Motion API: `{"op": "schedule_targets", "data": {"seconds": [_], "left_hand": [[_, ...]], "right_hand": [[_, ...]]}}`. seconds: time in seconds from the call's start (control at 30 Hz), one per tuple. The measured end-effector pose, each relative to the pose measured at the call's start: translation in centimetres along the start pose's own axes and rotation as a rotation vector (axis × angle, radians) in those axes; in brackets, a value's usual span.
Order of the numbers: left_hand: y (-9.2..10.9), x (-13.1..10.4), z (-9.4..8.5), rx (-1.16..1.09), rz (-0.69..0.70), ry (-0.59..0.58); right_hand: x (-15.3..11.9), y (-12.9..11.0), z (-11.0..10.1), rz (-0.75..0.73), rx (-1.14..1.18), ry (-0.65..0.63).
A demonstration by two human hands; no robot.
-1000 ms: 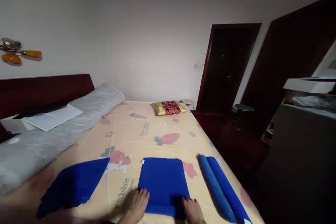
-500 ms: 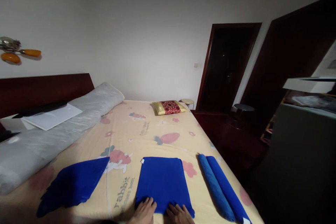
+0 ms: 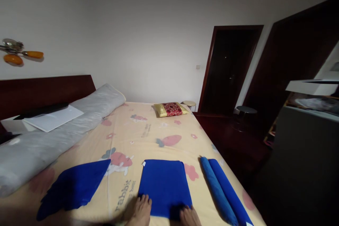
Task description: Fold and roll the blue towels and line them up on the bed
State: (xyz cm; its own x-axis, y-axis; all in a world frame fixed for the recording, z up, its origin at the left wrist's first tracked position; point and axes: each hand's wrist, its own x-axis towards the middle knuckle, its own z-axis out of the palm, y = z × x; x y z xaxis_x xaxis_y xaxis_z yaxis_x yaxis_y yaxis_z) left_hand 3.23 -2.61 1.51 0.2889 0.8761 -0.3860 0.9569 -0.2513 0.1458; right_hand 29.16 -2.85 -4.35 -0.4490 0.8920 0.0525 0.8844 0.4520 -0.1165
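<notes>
Left of the two blue rolls (image 3: pixel 215 189) lay a flat blue cloth (image 3: pixel 165 185), probably light, soft and best taken by its near corners, where the left hand (image 3: pixel 141 210) and right hand (image 3: pixel 189 216) rested, their grip impossible to tell.

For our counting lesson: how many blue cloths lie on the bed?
4: a spread cloth at left, a flat cloth in the middle, and at right a lighter roll beside a darker roll. Folds may hide more.

Bare left hand (image 3: pixel 141 210), bare right hand (image 3: pixel 189 216), dark sliver (image 3: pixel 107 224) at lower edge beside left hand, too small to identify
</notes>
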Motion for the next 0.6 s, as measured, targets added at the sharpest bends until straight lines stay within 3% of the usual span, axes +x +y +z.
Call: {"op": "schedule_targets", "data": {"seconds": [0.07, 0.17, 0.27, 0.37, 0.53, 0.6], "left_hand": [[0.6, 0.4, 0.7, -0.064, 0.128, 0.030], [1.2, 1.4, 2.0, -0.145, 0.348, -0.030], [1.2, 1.8, 2.7, -0.158, 0.401, -0.101], [0.5, 1.3, 1.7, -0.129, 0.275, -0.082], [-1.1, 0.0, -0.8, -0.026, -0.069, -0.010], [-1.5, 0.0, -1.1, 0.046, -0.155, 0.035]], "right_hand": [[0.5, -0.5, 0.2, -0.035, 0.003, -0.048], [1.0, -1.3, 0.1, -0.162, 0.052, -0.139], [0.8, -1.0, -0.1, -0.190, 0.063, -0.214], [0.3, 0.0, -0.2, -0.067, 0.041, -0.217], [-0.1, 1.0, 0.1, 0.291, -0.138, -0.234], [0.0, 0.8, 0.0, 0.348, -0.173, -0.246]]}}
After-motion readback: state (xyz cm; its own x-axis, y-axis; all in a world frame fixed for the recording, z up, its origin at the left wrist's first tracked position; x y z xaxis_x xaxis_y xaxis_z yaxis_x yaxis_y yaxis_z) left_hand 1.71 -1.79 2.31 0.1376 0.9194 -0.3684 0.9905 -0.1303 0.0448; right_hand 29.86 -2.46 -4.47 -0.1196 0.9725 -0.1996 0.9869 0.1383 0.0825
